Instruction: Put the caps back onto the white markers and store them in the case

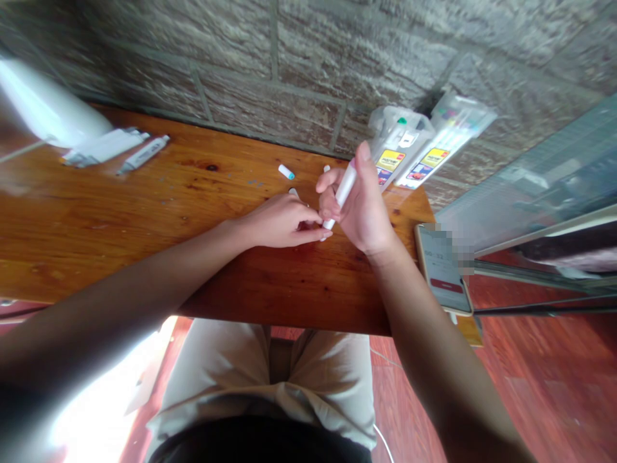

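Observation:
A white marker [346,184] with a pinkish upper end stands tilted over the table, its lower end toward me. My right hand [365,209] is closed around its barrel, the thumb pointing up along it. From the left, my left hand [284,222] pinches at the marker's lower end; its fingertips partly hide that end. Behind the hands lies a small white cap with a teal end [286,172]. Another small white piece [293,191] shows just past my left hand, partly covered by it. A third white piece [326,168] peeks out behind my right fingers.
Two clear plastic marker cases [385,154] [434,151] stand by the stone wall [231,58]. A phone [442,270] lies at the wooden table's [216,167] right end, beside a glass panel [544,161]. Several grey-white markers [108,146] and a blurred white object [53,106] are at left.

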